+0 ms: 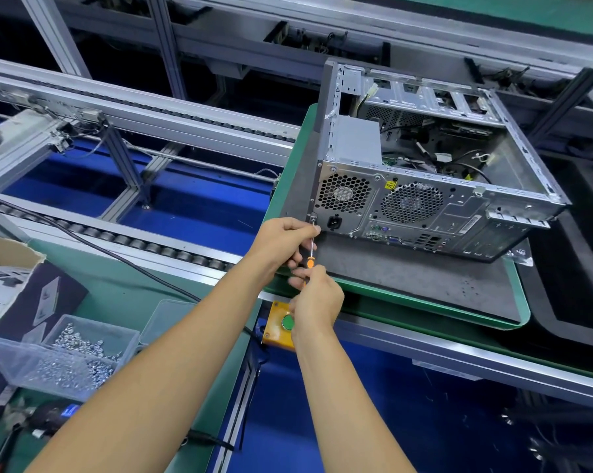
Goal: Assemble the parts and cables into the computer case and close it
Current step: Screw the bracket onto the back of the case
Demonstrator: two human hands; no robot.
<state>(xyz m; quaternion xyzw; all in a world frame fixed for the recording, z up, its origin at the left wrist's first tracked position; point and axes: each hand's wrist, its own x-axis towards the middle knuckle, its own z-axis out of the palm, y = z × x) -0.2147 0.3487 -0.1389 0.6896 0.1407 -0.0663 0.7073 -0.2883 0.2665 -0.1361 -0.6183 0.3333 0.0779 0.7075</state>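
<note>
This is a factory assembly line for computers. A roller conveyor point(145, 245) framed in aluminium rails point(172, 110) runs left of an open computer case point(424, 186), which rests on a green-edged pallet point(424, 281). Below the case sits an orange box with a green push button point(287, 322). Far left of it, on the green desk point(124, 295), stands a clear bin of screws point(70, 356).

Both hands on screwdriver point(310, 254) at case point(421, 186) rear corner: left hand point(283, 244) pinches shaft, right hand point(317, 298) grips handle; screw bin point(66, 356) at 8 o'clock.
</note>
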